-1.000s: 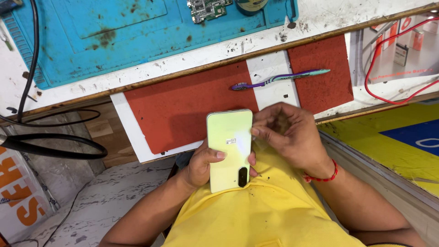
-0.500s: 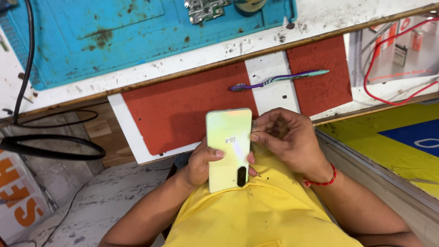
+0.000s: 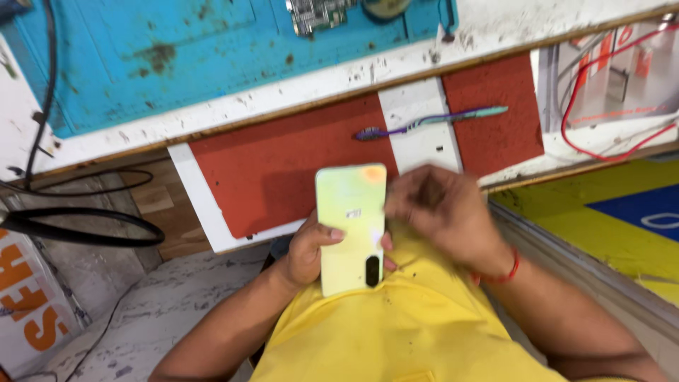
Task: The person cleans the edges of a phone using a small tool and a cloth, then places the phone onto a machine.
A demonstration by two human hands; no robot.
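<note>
— What is held over the yellow shirt?

— A pale green, glossy smartphone, back up, its dark camera strip nearest the chest. The left hand grips it, thumb across the back, fingers wrapped behind.

— And the other?

— The right hand, blurred and curled, touches the phone's right edge; its grasp cannot be told. A purple-and-teal toothbrush lies on the red-and-white surface beyond.
</note>
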